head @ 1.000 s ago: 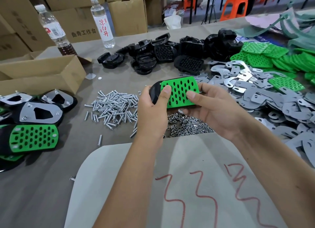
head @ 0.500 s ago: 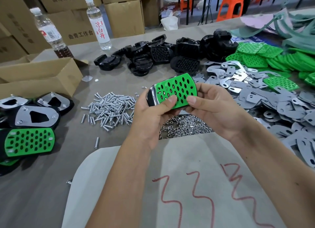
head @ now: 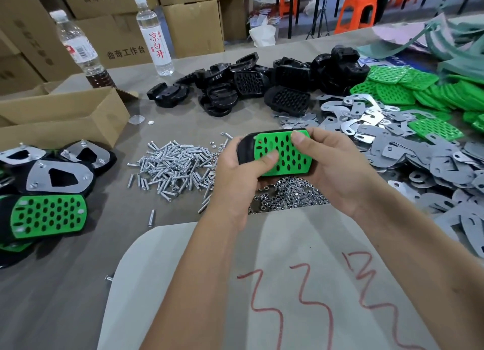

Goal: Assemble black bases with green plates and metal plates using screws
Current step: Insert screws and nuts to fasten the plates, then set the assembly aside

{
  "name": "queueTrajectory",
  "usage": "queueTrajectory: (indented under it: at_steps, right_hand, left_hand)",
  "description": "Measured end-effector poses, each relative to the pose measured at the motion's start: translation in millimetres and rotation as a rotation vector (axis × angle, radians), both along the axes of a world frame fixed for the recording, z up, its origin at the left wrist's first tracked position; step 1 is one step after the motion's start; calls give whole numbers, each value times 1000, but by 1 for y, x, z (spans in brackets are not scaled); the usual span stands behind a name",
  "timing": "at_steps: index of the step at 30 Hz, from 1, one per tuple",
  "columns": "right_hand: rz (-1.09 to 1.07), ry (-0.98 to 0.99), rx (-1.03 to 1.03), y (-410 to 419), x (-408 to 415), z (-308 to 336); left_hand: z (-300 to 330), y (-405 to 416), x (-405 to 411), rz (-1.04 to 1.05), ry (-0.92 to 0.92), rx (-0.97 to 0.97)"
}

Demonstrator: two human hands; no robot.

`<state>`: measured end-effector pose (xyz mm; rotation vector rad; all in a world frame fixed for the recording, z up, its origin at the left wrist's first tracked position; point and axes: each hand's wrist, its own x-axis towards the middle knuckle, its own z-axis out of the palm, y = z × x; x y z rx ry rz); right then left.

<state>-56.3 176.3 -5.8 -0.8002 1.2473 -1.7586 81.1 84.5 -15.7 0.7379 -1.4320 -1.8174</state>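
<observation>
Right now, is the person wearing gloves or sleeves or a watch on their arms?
No. Both the left hand and the right hand are bare, with no gloves, rings or watch in view. Both forearms are bare too, right down to the bottom edge of the picture, so no sleeve shows. The fingernails look short and plain.

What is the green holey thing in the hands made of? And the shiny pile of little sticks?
The green plate looks like moulded plastic: bright even colour, matte, neat oval holes. The black base under it looks like glossy plastic too. The screws look like metal: silvery and glinting.
</observation>
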Motion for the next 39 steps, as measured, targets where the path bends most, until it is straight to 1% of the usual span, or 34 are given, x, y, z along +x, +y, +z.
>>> queueTrajectory:
  at_steps: [4, 11, 14, 19, 22, 26, 28, 34, 39]
  right_hand:
    - [-72, 42, 11, -1, 2, -1]
    - [-11, 17, -28, -1, -2, -3]
    - [-14, 7, -24, -1, -2, -4]
    - [-81, 60, 21, -6, 7, -5]
    - [-109, 58, 12, -7, 9, -5]
    - [-104, 88, -17, -7, 14, -7]
    - [-87, 69, -17, -7, 16, -7]
    - [1, -34, 17, -8, 16, -7]
    - [43, -74, -31, -6, 14, -11]
  left_hand:
    - [5, 4, -2, 70, 16, 13]
    - [8, 4, 2, 33, 72, 42]
    - [7, 5, 1, 31, 58, 66]
    - [5, 9, -5, 186, 29, 32]
    - [5, 11, -8, 235, 34, 23]
    - [7, 10, -9, 257, 63, 99]
    - [7, 10, -9, 270, 80, 121]
    - [7, 9, -6, 283, 63, 85]
    - [11, 6, 1, 237, -20, -27]
